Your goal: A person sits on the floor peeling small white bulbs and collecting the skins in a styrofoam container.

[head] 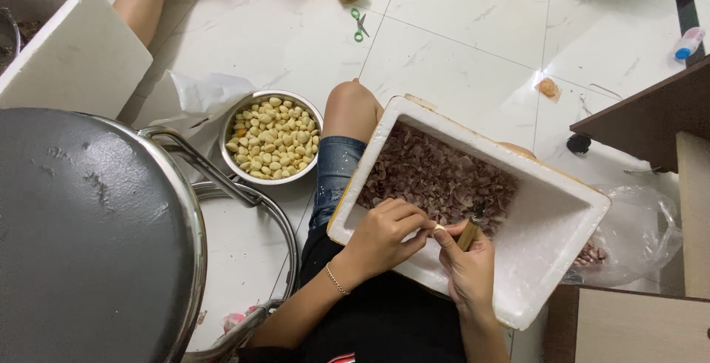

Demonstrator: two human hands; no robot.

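Two containers — foam box [551, 248] holds skins, steel bowl [229, 130] peeled garlic.

White foam box [562, 259] on lap

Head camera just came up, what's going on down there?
A person sits on the floor peeling garlic over a white foam box on their lap, half full of purple skins. The left hand pinches a clove; the right hand grips a small knife. A steel bowl of peeled cloves sits beside their knee.
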